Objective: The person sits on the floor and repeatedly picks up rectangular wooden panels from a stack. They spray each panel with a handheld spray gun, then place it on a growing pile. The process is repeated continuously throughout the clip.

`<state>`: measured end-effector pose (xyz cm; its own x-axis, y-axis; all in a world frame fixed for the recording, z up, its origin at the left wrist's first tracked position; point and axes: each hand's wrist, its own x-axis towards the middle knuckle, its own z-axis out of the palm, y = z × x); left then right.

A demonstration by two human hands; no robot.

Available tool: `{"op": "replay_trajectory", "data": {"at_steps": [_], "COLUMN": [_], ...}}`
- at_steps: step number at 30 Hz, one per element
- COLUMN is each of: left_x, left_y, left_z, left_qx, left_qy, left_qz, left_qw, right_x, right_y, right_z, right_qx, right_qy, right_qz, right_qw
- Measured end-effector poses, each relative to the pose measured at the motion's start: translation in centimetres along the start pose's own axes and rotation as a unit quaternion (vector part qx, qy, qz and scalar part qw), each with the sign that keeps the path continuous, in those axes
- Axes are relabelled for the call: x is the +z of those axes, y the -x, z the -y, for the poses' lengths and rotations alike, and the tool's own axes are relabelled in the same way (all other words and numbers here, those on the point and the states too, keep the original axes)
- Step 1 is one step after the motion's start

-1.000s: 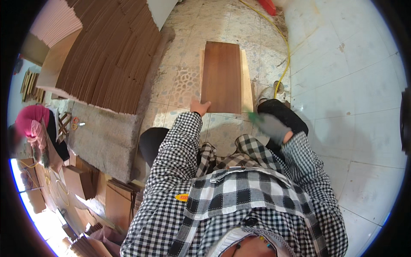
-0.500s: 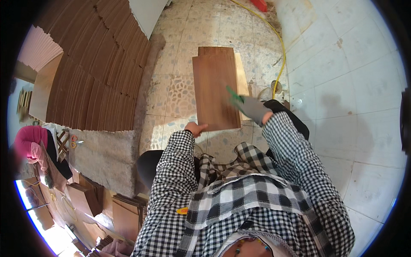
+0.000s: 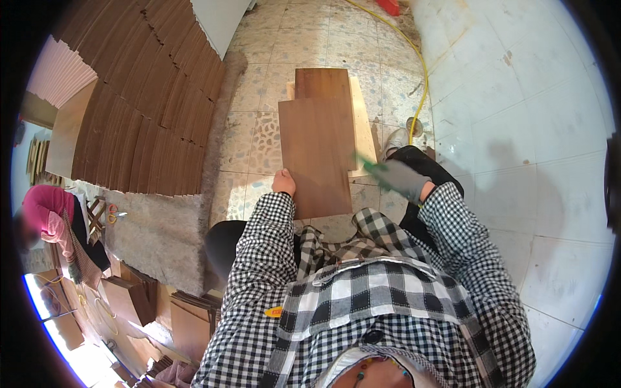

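My bare left hand (image 3: 283,184) grips the lower left edge of a brown wooden board (image 3: 314,149). That board is held at an offset over another brown board (image 3: 321,83), which lies on a pale wooden piece (image 3: 363,129) on the floor between my legs. My right hand (image 3: 398,176), in a grey glove, is just right of the top board. A blurred green shape shows at its fingertips; I cannot tell whether this is part of the glove or something held.
Tall stacks of brown boards (image 3: 136,123) stand on a grey ledge (image 3: 155,229) at the left. Another person (image 3: 55,220) in pink bends beside them, near more boards (image 3: 129,297). A yellow hose (image 3: 424,71) runs along the tiled wall (image 3: 517,103) at the right.
The top board has moved toward me and left with my left hand, uncovering the board beneath. My right hand swept in over the board and is now back at its right side.
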<state>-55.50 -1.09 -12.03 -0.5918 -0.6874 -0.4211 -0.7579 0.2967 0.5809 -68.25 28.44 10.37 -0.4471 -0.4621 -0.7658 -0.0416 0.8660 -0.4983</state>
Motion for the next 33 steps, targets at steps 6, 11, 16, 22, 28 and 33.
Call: {"op": "replay_trajectory", "data": {"at_steps": [6, 11, 16, 22, 28, 33], "left_x": [-3.2, -3.3, -14.0, -18.8, -17.6, -17.9], "left_y": [1.8, -2.8, 3.7, 6.2, 3.9, 5.0], "left_z": [-4.0, -2.9, -9.1, -10.6, -8.6, -9.0], "left_qx": [0.054, -0.004, 0.02, -0.023, -0.038, -0.053], "left_qy": [0.062, 0.355, 0.681, 0.667, 0.629, 0.663], "left_qz": [-0.094, 0.042, 0.562, 0.521, 0.566, 0.539], "left_qw": [0.992, 0.934, 0.469, 0.532, 0.531, 0.518], "right_x": [4.1, -0.7, 4.0, 4.3, 5.3, 2.6], "right_y": [5.5, 6.9, 12.4, 9.9, 10.8, 9.0], "right_z": [-0.8, -4.5, 3.2, 12.4, 7.0, 2.8], "right_qx": [-0.155, -0.07, -0.334, -0.386, -0.488, -0.214], "right_qy": [0.129, -0.222, -0.019, 0.235, 0.259, 0.15], "right_qz": [0.123, -0.247, -0.06, -0.161, -0.111, -0.21], "right_qw": [0.972, 0.941, 0.941, 0.878, 0.826, 0.942]}}
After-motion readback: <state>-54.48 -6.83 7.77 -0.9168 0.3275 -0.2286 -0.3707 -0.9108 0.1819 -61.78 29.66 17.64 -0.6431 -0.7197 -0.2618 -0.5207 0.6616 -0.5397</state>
